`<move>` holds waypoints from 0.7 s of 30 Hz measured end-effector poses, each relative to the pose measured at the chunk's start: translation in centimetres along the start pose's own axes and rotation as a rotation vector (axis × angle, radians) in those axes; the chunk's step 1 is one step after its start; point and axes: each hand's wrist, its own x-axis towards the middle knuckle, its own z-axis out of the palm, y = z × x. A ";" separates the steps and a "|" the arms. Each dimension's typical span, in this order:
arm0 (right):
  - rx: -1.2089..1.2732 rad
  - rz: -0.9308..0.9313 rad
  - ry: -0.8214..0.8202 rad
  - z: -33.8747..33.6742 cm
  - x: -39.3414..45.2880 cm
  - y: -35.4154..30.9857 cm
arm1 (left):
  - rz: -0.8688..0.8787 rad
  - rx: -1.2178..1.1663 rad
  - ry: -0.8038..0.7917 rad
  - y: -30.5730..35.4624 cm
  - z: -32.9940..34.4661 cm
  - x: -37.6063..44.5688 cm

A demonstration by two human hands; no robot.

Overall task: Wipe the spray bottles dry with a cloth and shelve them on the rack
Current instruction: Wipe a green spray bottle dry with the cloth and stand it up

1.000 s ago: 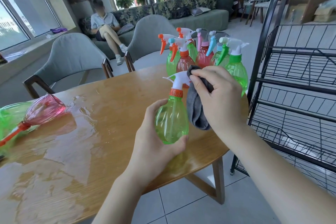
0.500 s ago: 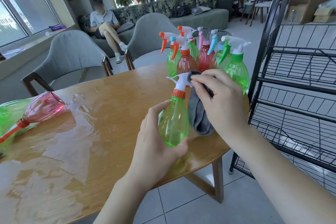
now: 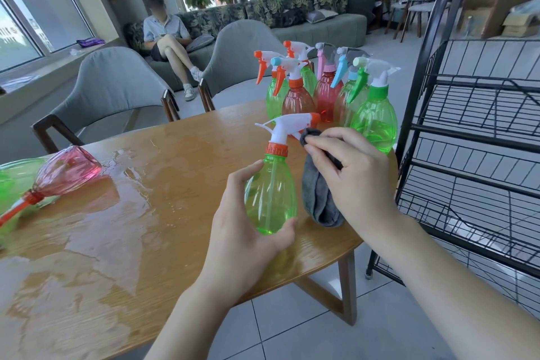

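Cupped in the left hand [image 3: 245,231], a green spray bottle [image 3: 270,193] stands upright and unlabelled; the right hand [image 3: 350,175] pinches a grey cloth [image 3: 318,199] beside its white trigger head [image 3: 287,126].

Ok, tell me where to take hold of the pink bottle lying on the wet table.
Probably best round the belly of the pink bottle, hand coming from above. It lies on its side with its base towards the chairs and its red neck and trigger pointing at the near left edge; the belly is the widest clear part, though likely wet.
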 end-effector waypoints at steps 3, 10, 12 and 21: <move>0.022 0.026 -0.062 -0.1 -1.1 0.3 | -0.059 -0.060 0.015 -0.1 -0.1 0.0; 0.359 0.403 0.119 -2.4 1.2 1.1 | -0.063 -0.097 -0.047 -0.6 -0.7 -0.2; 0.561 0.555 0.232 -2.2 2.3 0.6 | -0.046 -0.089 -0.053 -0.5 -0.7 -0.3; 0.719 0.794 0.077 1.1 1.3 -1.6 | 0.046 -0.030 -0.044 -0.4 0.3 -0.3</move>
